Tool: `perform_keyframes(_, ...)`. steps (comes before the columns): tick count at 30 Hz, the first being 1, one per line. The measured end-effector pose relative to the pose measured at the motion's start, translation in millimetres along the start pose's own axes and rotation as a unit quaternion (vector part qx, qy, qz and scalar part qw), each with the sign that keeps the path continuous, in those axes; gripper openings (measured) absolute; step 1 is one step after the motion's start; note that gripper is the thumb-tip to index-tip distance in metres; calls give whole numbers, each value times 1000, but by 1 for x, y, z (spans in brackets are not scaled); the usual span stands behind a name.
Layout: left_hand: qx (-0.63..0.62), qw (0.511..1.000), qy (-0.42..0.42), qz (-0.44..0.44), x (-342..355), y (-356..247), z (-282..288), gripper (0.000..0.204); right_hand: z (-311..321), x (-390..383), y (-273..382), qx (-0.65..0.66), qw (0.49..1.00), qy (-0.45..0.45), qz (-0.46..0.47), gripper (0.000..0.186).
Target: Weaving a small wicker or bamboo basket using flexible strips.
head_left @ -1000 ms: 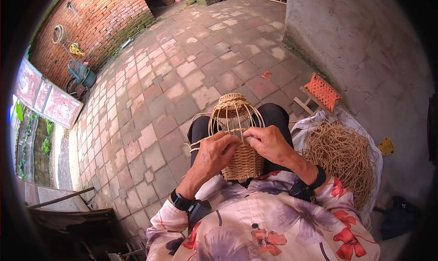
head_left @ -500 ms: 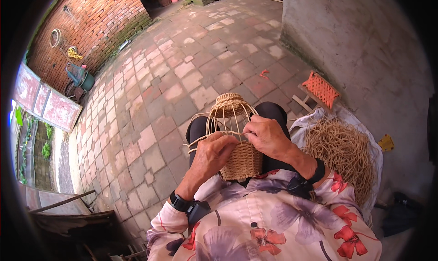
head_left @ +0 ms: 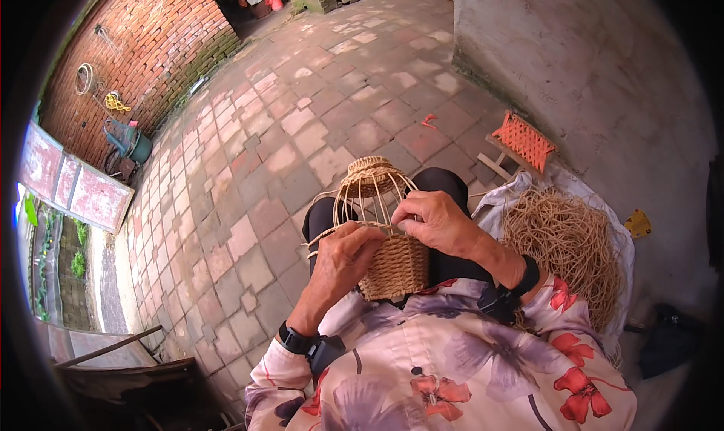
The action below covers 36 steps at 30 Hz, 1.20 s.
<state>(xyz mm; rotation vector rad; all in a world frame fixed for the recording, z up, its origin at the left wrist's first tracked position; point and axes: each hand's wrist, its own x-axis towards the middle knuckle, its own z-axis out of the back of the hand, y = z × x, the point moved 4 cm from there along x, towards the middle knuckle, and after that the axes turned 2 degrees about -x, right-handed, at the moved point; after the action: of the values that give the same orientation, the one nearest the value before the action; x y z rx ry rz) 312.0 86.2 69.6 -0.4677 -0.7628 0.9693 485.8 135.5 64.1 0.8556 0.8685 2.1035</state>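
A woven tan basket (head_left: 396, 271) rests in my lap between my knees. Its lower part is a dense weave; bare upright stakes (head_left: 375, 206) rise from it to a small woven section (head_left: 369, 176) at the far end. My left hand (head_left: 343, 256) is closed at the left of the weave's upper edge, gripping the basket there. Loose cord strands (head_left: 320, 237) stick out leftward beside it. Across the stakes, my right hand (head_left: 440, 223) is closed with thumb and fingertips together at the edge; what they pinch is too small to make out.
On the right, a heap of tan cord (head_left: 562, 242) lies on a white sheet (head_left: 622, 269). Near it stands a low stool with orange webbing (head_left: 524, 142), beside a grey wall (head_left: 581, 61). Paving (head_left: 249, 197) stretches ahead to a brick wall (head_left: 151, 46) and a green watering can (head_left: 128, 141).
My right hand has shifted slightly left along the edge, and its fingers have curled in. My left hand stays at the weave. The whole view has shifted a little.
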Motion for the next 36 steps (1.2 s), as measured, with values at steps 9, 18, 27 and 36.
perform_keyframes(9, 68, 997, -36, 25, -3, -6, 4, 14, -16, -11, 0, 37, 998, -50, -16, 20)
perform_keyframes(18, 12, 994, -16, 104, -2, -2, 4, 22, -22, -9, -4, 60, 998, -8, -35, 25)
perform_keyframes(27, 43, 998, -7, 42, -12, 9, 20, 10, -19, -7, -10, 133, 987, 32, -89, 18)
perform_keyframes(36, -100, 960, 12, 262, -24, 30, 13, 20, -31, 10, -15, -7, 988, 26, -155, 11)
